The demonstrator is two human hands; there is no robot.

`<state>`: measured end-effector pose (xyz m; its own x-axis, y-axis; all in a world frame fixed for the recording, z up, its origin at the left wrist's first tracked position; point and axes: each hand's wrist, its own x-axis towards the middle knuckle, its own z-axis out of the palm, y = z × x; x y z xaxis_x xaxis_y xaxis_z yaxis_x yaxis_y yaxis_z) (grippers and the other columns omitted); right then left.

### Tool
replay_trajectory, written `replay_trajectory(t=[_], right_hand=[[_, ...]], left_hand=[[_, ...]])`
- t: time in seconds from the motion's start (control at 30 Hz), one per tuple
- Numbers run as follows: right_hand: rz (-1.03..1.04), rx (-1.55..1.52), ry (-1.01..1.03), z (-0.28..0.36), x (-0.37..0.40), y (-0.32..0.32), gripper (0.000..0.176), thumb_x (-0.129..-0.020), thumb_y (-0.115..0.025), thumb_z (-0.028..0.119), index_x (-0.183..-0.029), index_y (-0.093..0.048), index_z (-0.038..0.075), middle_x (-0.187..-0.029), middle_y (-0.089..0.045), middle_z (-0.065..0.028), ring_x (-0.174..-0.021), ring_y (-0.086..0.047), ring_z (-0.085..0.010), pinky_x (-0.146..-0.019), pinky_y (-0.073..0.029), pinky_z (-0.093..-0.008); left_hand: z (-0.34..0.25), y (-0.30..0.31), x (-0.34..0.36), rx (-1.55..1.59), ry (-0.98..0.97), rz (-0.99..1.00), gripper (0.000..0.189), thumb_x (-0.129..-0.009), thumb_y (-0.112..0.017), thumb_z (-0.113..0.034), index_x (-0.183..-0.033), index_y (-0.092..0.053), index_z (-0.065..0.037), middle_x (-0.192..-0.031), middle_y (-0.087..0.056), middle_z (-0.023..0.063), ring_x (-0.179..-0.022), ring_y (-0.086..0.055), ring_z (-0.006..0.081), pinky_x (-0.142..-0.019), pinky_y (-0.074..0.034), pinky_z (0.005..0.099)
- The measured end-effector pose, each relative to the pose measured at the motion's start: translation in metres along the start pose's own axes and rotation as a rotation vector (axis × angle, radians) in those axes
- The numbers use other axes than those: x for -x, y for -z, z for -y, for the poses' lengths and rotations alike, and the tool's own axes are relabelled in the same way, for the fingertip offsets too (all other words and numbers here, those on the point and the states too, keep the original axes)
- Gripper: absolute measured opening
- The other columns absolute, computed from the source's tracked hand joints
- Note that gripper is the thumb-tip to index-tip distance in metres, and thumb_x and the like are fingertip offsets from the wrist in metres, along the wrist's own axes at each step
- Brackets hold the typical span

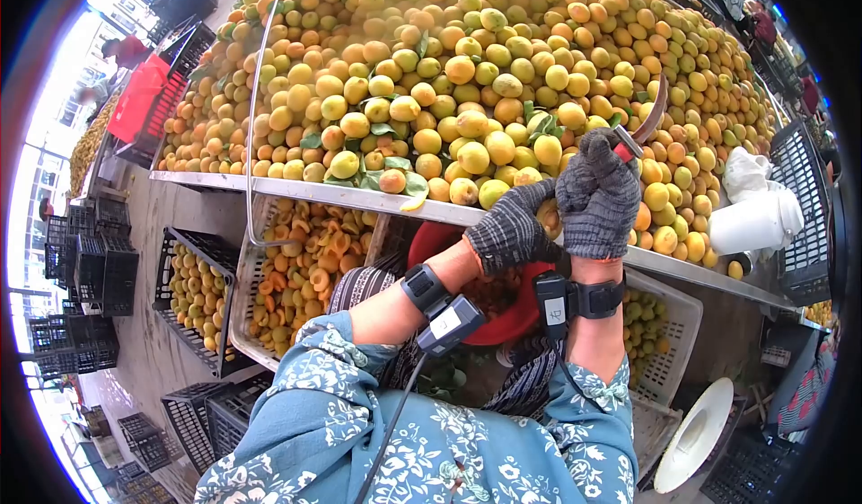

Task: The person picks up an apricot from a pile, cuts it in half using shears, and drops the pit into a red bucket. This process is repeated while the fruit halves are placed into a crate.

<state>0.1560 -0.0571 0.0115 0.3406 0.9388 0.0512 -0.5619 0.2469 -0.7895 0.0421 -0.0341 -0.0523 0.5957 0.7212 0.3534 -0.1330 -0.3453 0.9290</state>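
Both my hands wear dark grey knit gloves and meet just over the front edge of a metal-rimmed table heaped with apricots. In my right hand is a knife with a red handle and a curved blade pointing up and away. My left hand is closed around an apricot, mostly hidden between the gloves. Below them sits a red basin, partly covered by my wrists; small brownish pieces show inside.
A pale crate of halved apricots stands left of my knees, beside a black crate of whole ones. Another pale crate holds greenish fruit. A white container lies on the table's right end. A white round lid-like object leans at lower right.
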Motion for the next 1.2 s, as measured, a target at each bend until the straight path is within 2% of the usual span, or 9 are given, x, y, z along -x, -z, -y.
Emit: replay_trajectory(t=[0.27,0.4,0.63,0.7,0.83,0.97,1.03,1.13,1.2], right_hand=[[0.038,0.134,0.052,0.001,0.013,-0.016,0.014,-0.079,-0.072,0.015,-0.084,-0.062,0.006,-0.060,-0.051,0.0051,-0.045,-0.043,-0.0043,-0.040,-0.031,-0.0188],[0.077,0.013,-0.003,0.002,0.009,-0.007,0.014,-0.081,-0.071,0.014,-0.084,-0.059,0.007,-0.057,-0.048,0.0042,-0.043,-0.042,-0.0062,-0.038,-0.031,-0.0203],[0.067,-0.225,0.035,0.005,0.000,0.012,0.012,-0.086,-0.064,0.018,-0.084,-0.056,0.011,-0.052,-0.036,0.0051,-0.039,-0.033,-0.0074,-0.036,-0.029,-0.0228],[0.075,-0.234,0.026,0.004,0.000,0.010,0.012,-0.086,-0.065,0.018,-0.084,-0.055,0.010,-0.053,-0.039,0.0051,-0.040,-0.036,-0.0069,-0.037,-0.030,-0.0224],[0.115,-0.118,0.036,0.000,0.001,0.003,0.015,-0.086,-0.065,0.022,-0.085,-0.055,0.011,-0.053,-0.035,0.0067,-0.042,-0.032,-0.0066,-0.040,-0.028,-0.0229],[0.064,-0.018,0.068,-0.004,0.008,-0.009,0.014,-0.083,-0.068,0.015,-0.087,-0.056,0.009,-0.057,-0.042,0.0059,-0.046,-0.041,-0.0049,-0.041,-0.031,-0.0196],[-0.017,0.093,0.170,-0.009,0.012,-0.014,0.014,-0.078,-0.072,0.006,-0.085,-0.061,0.004,-0.069,-0.057,0.0011,-0.055,-0.051,-0.0061,-0.047,-0.040,-0.0185],[0.024,0.252,0.266,-0.008,0.021,-0.025,0.016,-0.075,-0.072,0.000,-0.087,-0.062,0.003,-0.077,-0.060,0.0000,-0.067,-0.056,-0.0080,-0.057,-0.046,-0.0198],[0.106,0.433,0.418,-0.011,0.028,-0.030,0.016,-0.077,-0.073,0.006,-0.088,-0.062,0.002,-0.077,-0.061,0.0000,-0.070,-0.057,-0.0087,-0.060,-0.047,-0.0219]], left_hand=[[-0.036,0.017,-0.001,0.136,0.458,0.298,0.060,-0.058,-0.080,-0.010,-0.114,-0.056,-0.003,-0.110,-0.064,0.0081,-0.101,-0.059,0.0212,-0.091,-0.045,0.0322],[-0.041,0.019,-0.002,0.099,0.449,0.299,0.055,-0.060,-0.079,-0.007,-0.110,-0.058,-0.003,-0.107,-0.064,0.0043,-0.098,-0.059,0.0193,-0.088,-0.046,0.0327],[-0.027,0.014,0.013,0.497,0.241,0.206,0.035,-0.094,-0.053,-0.020,-0.124,-0.053,-0.003,-0.115,-0.060,0.0073,-0.108,-0.054,0.0153,-0.095,-0.042,0.0291],[-0.023,0.004,0.013,0.797,0.529,-0.019,0.032,-0.098,-0.048,-0.026,-0.119,-0.056,-0.003,-0.112,-0.060,0.0023,-0.102,-0.053,0.0101,-0.092,-0.042,0.0245],[-0.020,-0.001,0.014,0.383,0.360,-0.094,0.030,-0.097,-0.049,-0.027,-0.115,-0.059,-0.005,-0.110,-0.060,0.0002,-0.098,-0.052,0.0070,-0.086,-0.043,0.0222],[-0.021,-0.004,0.011,0.522,0.251,-0.086,0.026,-0.096,-0.049,-0.021,-0.113,-0.060,-0.005,-0.107,-0.061,0.0009,-0.097,-0.053,0.0085,-0.083,-0.043,0.0221],[-0.032,-0.003,0.012,1.009,0.663,-0.072,0.024,-0.093,-0.049,-0.014,-0.113,-0.060,-0.006,-0.102,-0.062,0.0017,-0.098,-0.055,0.0108,-0.085,-0.042,0.0233],[-0.020,0.002,0.013,1.341,0.470,0.180,0.016,-0.089,-0.051,-0.017,-0.097,-0.061,-0.007,-0.097,-0.065,0.0061,-0.086,-0.060,0.0175,-0.081,-0.047,0.0305],[-0.033,-0.004,0.013,1.158,0.631,0.015,0.015,-0.089,-0.051,-0.018,-0.095,-0.060,-0.007,-0.095,-0.064,0.0057,-0.085,-0.060,0.0179,-0.080,-0.047,0.0301]])
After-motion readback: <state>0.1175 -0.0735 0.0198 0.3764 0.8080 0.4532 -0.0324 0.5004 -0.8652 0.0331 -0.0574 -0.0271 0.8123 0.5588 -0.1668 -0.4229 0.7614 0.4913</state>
